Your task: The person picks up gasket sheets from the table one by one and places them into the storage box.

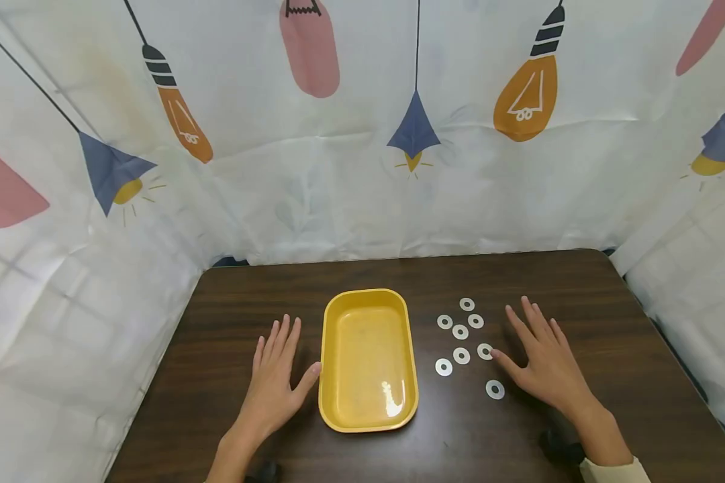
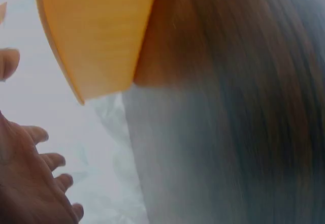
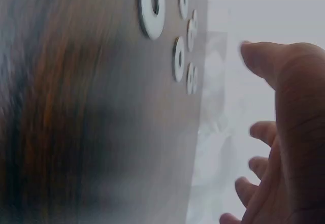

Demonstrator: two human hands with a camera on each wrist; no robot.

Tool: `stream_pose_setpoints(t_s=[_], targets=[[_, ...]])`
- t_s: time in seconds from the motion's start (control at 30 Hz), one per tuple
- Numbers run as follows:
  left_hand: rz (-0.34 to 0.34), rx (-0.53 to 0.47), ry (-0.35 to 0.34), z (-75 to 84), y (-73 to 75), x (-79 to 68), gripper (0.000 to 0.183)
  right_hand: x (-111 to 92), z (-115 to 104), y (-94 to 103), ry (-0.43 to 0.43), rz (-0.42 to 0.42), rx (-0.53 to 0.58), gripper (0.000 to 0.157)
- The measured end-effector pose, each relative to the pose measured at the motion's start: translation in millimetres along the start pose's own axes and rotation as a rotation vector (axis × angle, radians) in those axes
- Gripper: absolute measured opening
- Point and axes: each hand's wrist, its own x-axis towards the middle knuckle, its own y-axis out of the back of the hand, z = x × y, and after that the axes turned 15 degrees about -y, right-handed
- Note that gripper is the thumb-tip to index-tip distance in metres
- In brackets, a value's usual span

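A shallow yellow tray point(image 1: 365, 362) stands at the middle of the table, with nothing in it; its outer side wall point(image 2: 101, 36) also shows in the left wrist view. Left of it is my left hand point(image 1: 273, 390), fingers spread and straight, thumb tip close to the tray's edge; whether they touch I cannot tell. To the tray's right lie several flat silver washers point(image 1: 489, 391), scattered and apart from one another. My right hand point(image 1: 546, 369) is beside them with its fingers extended and holds nothing. Its thumb tip overlaps the edge of one washer in the head view.
The dark wooden table point(image 1: 266, 282) has rounded back corners. A white curtain point(image 1: 350, 181) printed with lamps and bulbs hangs behind it and at both sides. Dark bands point(image 1: 558, 446) sit by the wrists.
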Motion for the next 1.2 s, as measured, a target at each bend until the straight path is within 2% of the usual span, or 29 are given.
stream_pose_setpoints(t_s=[0.17, 0.4, 0.6, 0.8, 1.0, 1.2], targets=[[0.001, -0.018, -0.050, 15.3, -4.4, 0.7, 0.094, -6, -7, 2.1, 0.033, -0.010, 0.002, 0.087], [-0.007, -0.041, -0.091, 31.0, -14.9, -6.4, 0.094, -18, -16, 1.8, 0.045, -0.080, 0.007, 0.077], [0.000, -0.003, -0.114, 40.5, -23.1, -12.5, 0.094, -24, -21, -2.2, 0.053, -0.118, 0.000, 0.061], [0.002, 0.008, -0.080, 47.9, -34.2, -17.2, 0.097, -30, -21, -7.5, 0.064, -0.076, -0.001, 0.042], [0.002, 0.019, -0.090, 48.7, -44.0, -20.1, 0.103, -33, -22, -12.7, 0.060, -0.038, 0.006, 0.037], [0.028, 0.045, -0.096, 48.2, -46.2, -20.5, 0.107, -28, -26, -15.8, 0.026, -0.040, 0.005, 0.035]])
